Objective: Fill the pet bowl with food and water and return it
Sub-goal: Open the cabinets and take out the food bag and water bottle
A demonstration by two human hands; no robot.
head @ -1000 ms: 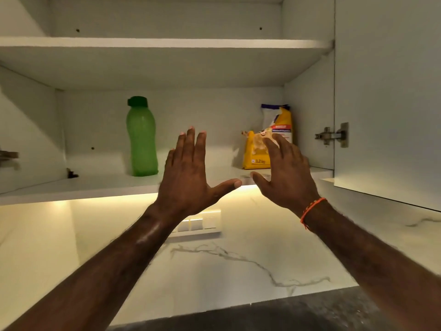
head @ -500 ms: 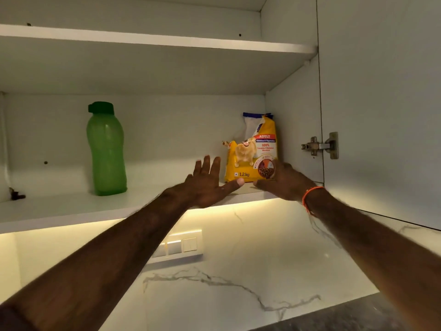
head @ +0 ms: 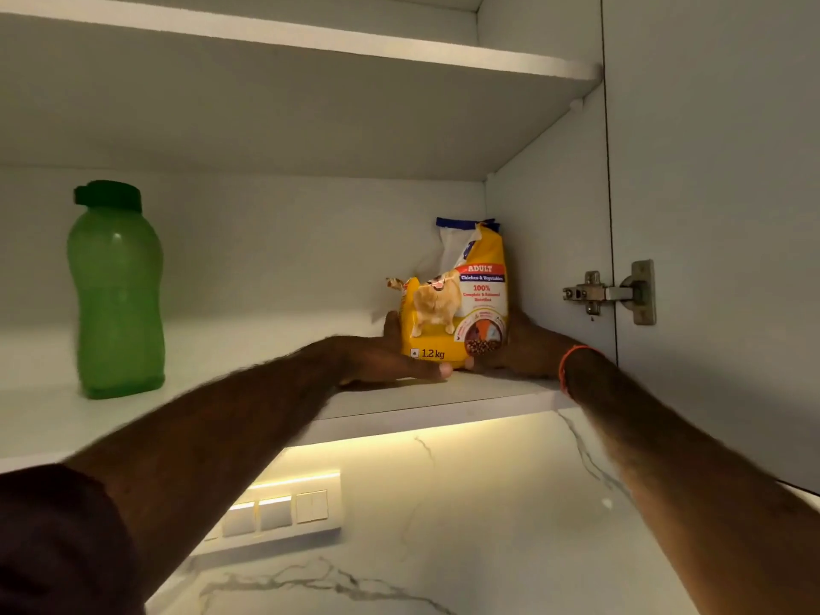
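Our fingers are wrapping the pet food bag (head: 457, 312) from both sides: the left hand (head: 390, 355) is pressing against the bag's left flank with its thumb lying along the bottom front edge, and the right hand (head: 519, 348) is cupping the right flank, its thumb meeting the bag low at the front. We are seeing mostly thumbs and the backs of the hands; the fingers behind the bag are hidden, so we are only judging that they are curling round it, though the grip looks closed on the bag rather than spread wide.

The bag is standing upright on the lower shelf (head: 443, 392), near the shelf's front edge and at its right end, close to the cabinet side wall (head: 546, 215). Its long axis is running vertically, its opened top folding over above our hands. It is sitting directly between the two hands, so neither hand is reaching further than the other; the pull we are preparing calls for drawing it straight toward us and off the front edge, keeping it upright so the open top is not spilling.

A green bottle (head: 116, 295) is standing well apart toward the shelf's left end. The pet bowl is not showing here.
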